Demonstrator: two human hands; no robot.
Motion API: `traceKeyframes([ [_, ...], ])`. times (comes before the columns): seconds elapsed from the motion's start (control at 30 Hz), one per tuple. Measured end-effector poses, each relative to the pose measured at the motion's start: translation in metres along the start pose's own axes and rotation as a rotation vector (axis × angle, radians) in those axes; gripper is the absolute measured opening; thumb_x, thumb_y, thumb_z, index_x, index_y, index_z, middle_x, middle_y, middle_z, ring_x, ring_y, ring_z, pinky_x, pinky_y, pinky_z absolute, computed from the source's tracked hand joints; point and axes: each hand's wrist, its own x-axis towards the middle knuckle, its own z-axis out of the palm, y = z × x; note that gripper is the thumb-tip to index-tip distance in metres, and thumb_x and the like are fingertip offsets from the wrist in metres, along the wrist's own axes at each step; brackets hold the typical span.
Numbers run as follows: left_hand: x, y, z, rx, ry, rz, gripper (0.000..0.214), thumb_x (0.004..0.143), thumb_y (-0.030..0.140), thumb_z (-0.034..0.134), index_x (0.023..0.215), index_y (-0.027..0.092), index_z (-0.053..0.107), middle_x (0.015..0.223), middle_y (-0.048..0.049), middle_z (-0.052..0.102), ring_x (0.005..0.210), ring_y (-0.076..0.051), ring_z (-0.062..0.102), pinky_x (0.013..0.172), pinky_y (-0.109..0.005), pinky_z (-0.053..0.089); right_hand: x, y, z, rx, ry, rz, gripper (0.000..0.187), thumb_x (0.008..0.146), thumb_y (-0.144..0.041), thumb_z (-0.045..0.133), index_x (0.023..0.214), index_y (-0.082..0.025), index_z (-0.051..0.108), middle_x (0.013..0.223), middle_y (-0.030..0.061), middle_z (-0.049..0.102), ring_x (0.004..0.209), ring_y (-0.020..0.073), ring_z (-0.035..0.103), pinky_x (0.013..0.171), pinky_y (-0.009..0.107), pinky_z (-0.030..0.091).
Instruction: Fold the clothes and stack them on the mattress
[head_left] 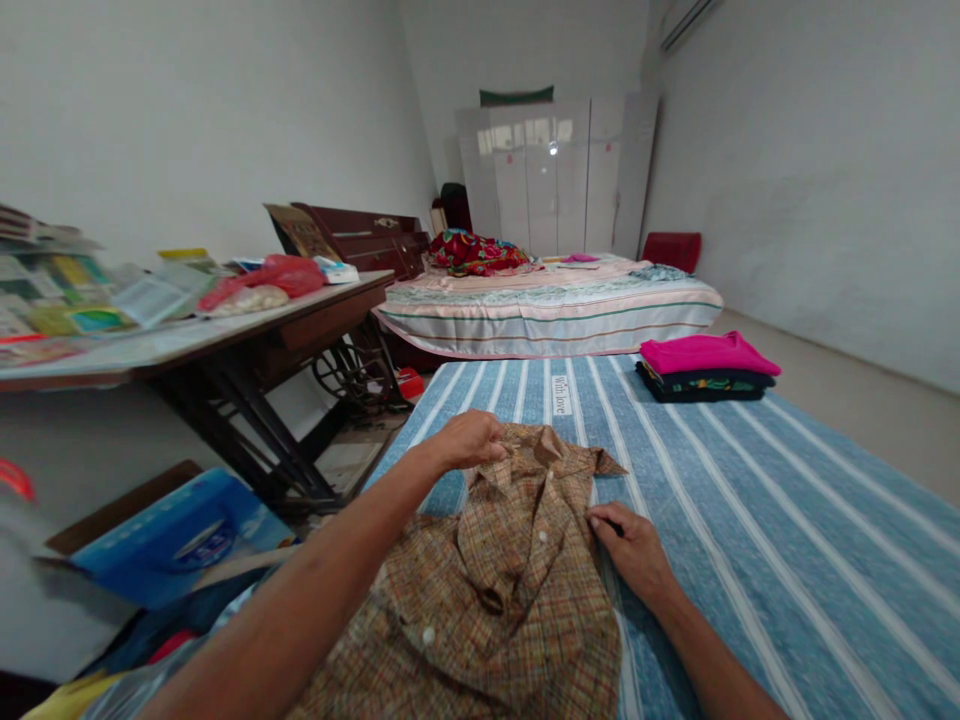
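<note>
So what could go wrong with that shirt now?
1. The shirt is rumpled in the middle, so creases might get pressed in.
2. The left hand has a grip on only one top corner, while the right hand lies flat at the shirt's edge. A hard tug could pull it crooked.
3. The shirt's near part lies close to the left edge of the mattress, so it might slide off.
</note>
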Motion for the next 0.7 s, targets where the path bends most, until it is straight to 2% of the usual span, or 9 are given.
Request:
traceKeyframes([
  [0.1,-0.004,0.011,-0.006,0.077,-0.040,-0.012,0.011,0.069,0.027,0.058,0.069,0.018,0.065,0.071,-0.0016,0.062,0.065,-0.015,0.054,0.056,-0.023,0.032,0.000,0.000,0.000,-0.007,-0.005,-0.005,0.021,0.081,-0.029,0.049,0.079,-0.021,0.069,0.077,0.0029,0.064,0.077,0.0186,0.060,0.074,0.029,0.044],
  [0.27,-0.011,0.030,-0.011,0.173,-0.022,0.027,0.013,0.070,0.021,0.053,0.073,0.018,0.065,0.082,-0.0056,0.065,0.075,-0.018,0.059,0.061,-0.025,0.038,0.000,0.001,0.000,0.007,0.001,0.003,0.021,0.081,-0.030,0.050,0.080,-0.021,0.069,0.078,0.0029,0.064,0.078,0.0185,0.060,0.075,0.029,0.044],
  [0.57,-0.020,0.061,-0.006,0.170,-0.013,0.194,0.013,0.070,0.016,0.050,0.075,0.016,0.062,0.078,-0.0075,0.064,0.072,-0.021,0.060,0.060,-0.027,0.040,0.000,0.004,0.001,0.017,-0.006,-0.007,0.021,0.081,-0.030,0.050,0.079,-0.021,0.069,0.077,0.0024,0.064,0.077,0.0186,0.060,0.074,0.030,0.044],
  [0.7,-0.026,0.070,-0.002,0.147,-0.041,0.209,0.011,0.069,0.014,0.049,0.071,0.016,0.059,0.078,-0.0078,0.065,0.071,-0.021,0.061,0.059,-0.027,0.041,0.000,0.004,0.001,0.013,-0.008,-0.009,0.021,0.081,-0.029,0.050,0.079,-0.022,0.069,0.077,0.0026,0.064,0.078,0.0189,0.060,0.074,0.030,0.044],
])
